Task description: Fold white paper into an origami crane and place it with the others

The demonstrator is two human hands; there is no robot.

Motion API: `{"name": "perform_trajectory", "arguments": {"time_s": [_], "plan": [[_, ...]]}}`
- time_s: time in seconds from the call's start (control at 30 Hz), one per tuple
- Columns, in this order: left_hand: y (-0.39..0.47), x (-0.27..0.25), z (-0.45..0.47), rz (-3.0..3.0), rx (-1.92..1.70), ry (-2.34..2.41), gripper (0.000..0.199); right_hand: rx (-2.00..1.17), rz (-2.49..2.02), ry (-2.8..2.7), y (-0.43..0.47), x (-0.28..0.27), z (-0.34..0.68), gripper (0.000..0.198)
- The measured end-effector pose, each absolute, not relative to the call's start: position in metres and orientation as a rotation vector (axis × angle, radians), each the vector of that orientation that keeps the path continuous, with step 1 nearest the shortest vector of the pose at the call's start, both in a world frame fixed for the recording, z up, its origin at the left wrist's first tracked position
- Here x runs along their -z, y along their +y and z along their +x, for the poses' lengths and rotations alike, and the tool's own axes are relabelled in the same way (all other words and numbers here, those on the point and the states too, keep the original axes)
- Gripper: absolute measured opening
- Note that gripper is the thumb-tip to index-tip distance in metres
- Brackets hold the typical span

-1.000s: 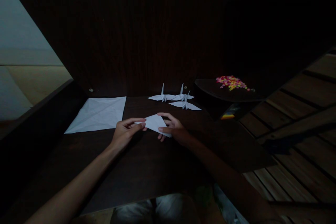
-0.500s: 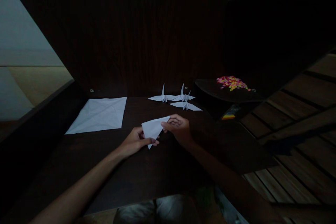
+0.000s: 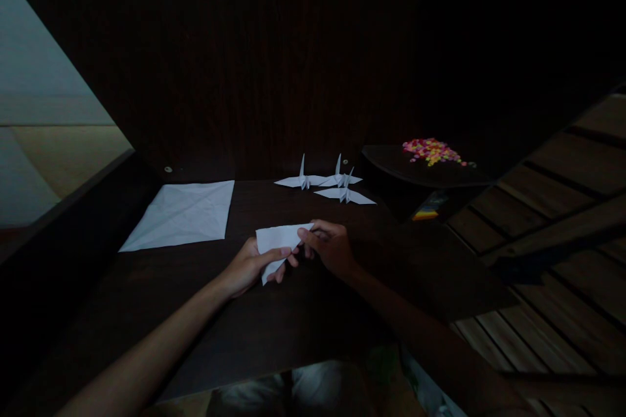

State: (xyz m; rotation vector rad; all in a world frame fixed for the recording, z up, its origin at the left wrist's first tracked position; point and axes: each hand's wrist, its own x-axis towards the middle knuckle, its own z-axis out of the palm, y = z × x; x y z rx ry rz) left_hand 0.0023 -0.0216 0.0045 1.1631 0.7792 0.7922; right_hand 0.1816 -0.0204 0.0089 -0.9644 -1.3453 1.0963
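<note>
A white sheet of paper folded into a triangle (image 3: pixel 276 239) is held above the dark desk between both hands. My left hand (image 3: pixel 252 267) grips its left and lower part, thumb across the front and fingers behind. With thumb and fingers, my right hand (image 3: pixel 330 244) pinches the triangle's right corner. Beyond the hands stand three white origami cranes: a left one (image 3: pixel 303 181), a back right one (image 3: pixel 338 178) and a front one (image 3: pixel 345 194). A creased white paper square (image 3: pixel 183 215) lies flat to the left.
On a rounded dark shelf (image 3: pixel 391 166) at the right lies a pile of small colourful pieces (image 3: pixel 433 151). Below it is a yellow-orange item (image 3: pixel 425 214). A dark side board (image 3: pixel 73 202) edges the desk at left. Wooden slats (image 3: pixel 577 300) lie at lower right.
The folded paper has turned slightly, its top edge now more level, and has shifted a little left and down. My left thumb has moved up onto the paper's front.
</note>
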Motion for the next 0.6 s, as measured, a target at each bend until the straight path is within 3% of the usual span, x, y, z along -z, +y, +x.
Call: {"name": "perform_trajectory", "arguments": {"time_s": [0.6], "plan": [[-0.0232,-0.0126,-0.0032,1.410,-0.787,0.908,0.028,-1.023,-0.925,-1.457,-0.0192,-0.0013,0.1861,0.024]]}}
